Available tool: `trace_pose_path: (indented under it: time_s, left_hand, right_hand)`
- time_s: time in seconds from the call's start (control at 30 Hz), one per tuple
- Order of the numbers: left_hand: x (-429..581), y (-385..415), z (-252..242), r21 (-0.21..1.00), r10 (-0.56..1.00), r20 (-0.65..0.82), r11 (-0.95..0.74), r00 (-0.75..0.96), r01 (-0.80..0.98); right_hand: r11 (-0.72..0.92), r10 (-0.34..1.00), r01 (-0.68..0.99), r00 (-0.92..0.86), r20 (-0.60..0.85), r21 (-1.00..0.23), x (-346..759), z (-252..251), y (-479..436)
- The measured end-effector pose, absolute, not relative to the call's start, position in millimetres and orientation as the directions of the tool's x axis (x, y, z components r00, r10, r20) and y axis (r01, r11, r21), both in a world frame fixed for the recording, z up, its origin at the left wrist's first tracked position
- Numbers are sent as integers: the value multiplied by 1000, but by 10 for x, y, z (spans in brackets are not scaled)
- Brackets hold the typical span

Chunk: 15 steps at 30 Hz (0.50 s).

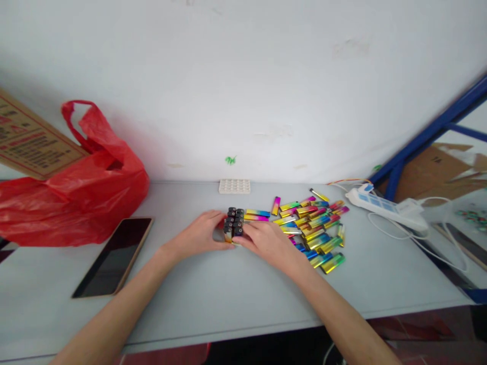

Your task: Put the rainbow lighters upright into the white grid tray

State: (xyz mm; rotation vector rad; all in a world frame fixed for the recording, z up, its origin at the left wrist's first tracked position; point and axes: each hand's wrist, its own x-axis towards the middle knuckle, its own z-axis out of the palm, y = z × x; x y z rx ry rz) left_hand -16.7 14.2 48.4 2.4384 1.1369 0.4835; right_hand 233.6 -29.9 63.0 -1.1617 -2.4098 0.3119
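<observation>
A block of upright lighters (233, 223) with black tops stands on the grey table (228, 289), pressed between both hands. My left hand (201, 234) cups its left side with curled fingers. My right hand (266, 242) presses against its right side, fingers closed on it. Several rainbow-coloured lighters (314, 228) lie loose in a heap just right of my right hand. Two more of them (257, 215) lie flat behind the block.
A white moulded tray (235, 186) sits by the wall. A red plastic bag (76, 192) and a cardboard box (30, 139) fill the left. A dark phone (114, 256) lies at front left. A white power strip (384, 208) with cables lies right, by a blue frame (429, 132).
</observation>
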Motion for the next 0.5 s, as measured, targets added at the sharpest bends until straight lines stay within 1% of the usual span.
trace_pose_path:
  time_s: [0.07,0.13,0.2,0.23,0.33,0.4,0.47,0.5]
  left_hand:
    - [-168,150,471,491,783,132,-584,608,646]
    - [-169,163,455,485,788,129,-579,602,655]
    - [-176,183,440,489,792,132,-575,596,656]
    - [-184,194,436,494,792,133,-574,595,653]
    - [-224,223,444,519,795,112,-559,596,647]
    - [-254,231,461,555,803,95,-533,588,639]
    - [-271,232,478,596,811,94,-511,577,620]
    - [-271,230,484,593,818,112,-511,565,622]
  right_hand:
    - [615,787,669,-560,260,-418,2326,632,-295]
    - [604,787,630,-570,237,-488,2376,644,-268]
    - [565,814,624,-527,244,-539,2494,657,-210]
    - [537,839,645,-477,263,-544,2574,659,-170]
    - [481,871,720,-327,367,-500,2839,625,-14]
    - [490,854,748,-310,418,-447,2983,561,88]
    - [499,844,770,-328,425,-396,3064,476,161]
    - [499,843,781,-338,418,-375,3079,433,183]
